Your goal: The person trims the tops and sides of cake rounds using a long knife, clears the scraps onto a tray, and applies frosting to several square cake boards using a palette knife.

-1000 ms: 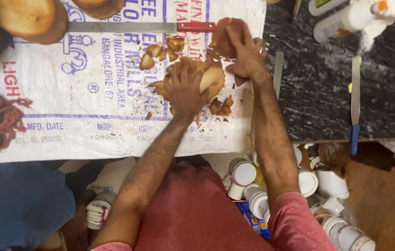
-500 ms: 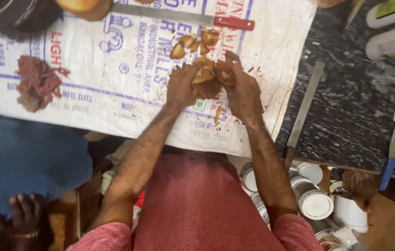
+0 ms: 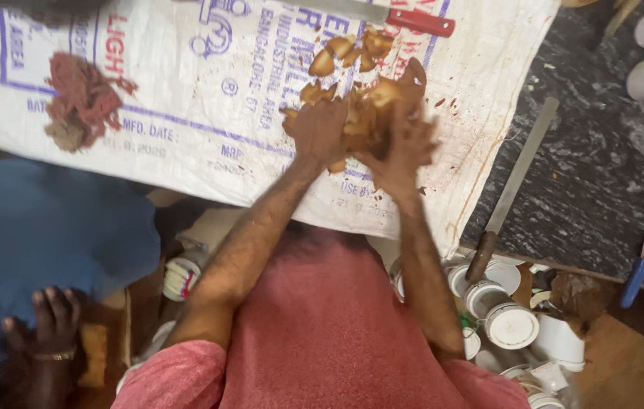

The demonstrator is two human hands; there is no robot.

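Gripping from both sides, your left hand (image 3: 320, 130) and right hand (image 3: 404, 144) close around a brown husked lump (image 3: 371, 113) held between them over the white printed sack (image 3: 186, 91).

Head view, itemised:
- Lump: between the palms, right hand slightly nearer its far end; long axis unclear through blur.
- Loose brown husk pieces (image 3: 345, 49): just beyond the hands.
- Red-handled knife (image 3: 382, 15): further beyond, lying crosswise.
- Reddish fibre heap (image 3: 79, 102): well apart, to your left.
- Dark counter (image 3: 602, 174): to your right.
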